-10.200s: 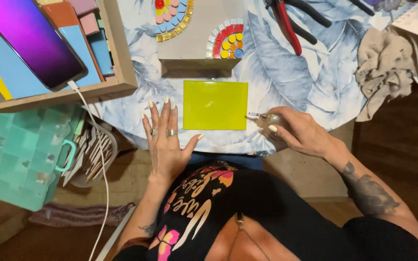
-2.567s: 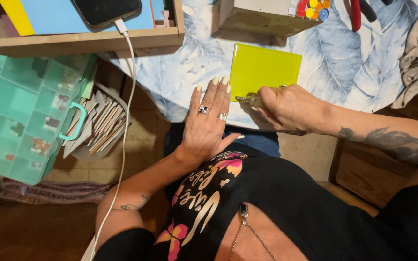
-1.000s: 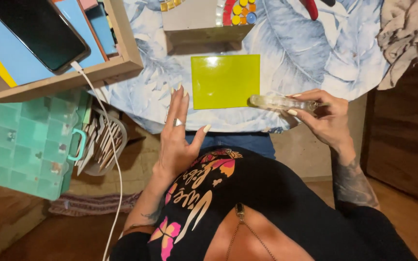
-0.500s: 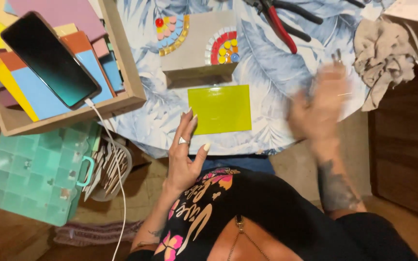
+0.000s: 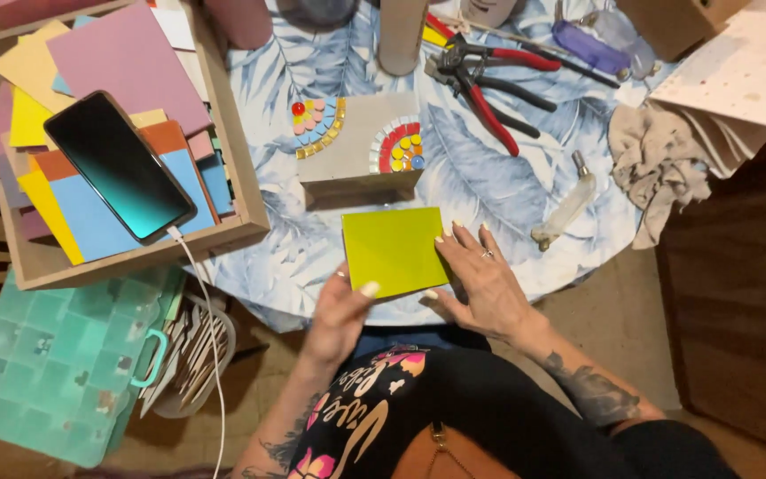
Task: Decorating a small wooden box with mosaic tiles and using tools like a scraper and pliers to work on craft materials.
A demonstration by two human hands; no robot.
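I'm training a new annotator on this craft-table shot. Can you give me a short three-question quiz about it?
1. True or false: both hands touch the yellow-green tile.
2. What lies on the coloured sheets in the wooden tray? A) scissors B) phone C) cup
3. Which hand wears a ring?

Key:
1. True: the left hand grips its lower edge, the right hand rests at its right edge.
2. B, the phone, with a white cable plugged in.
3. The right hand.
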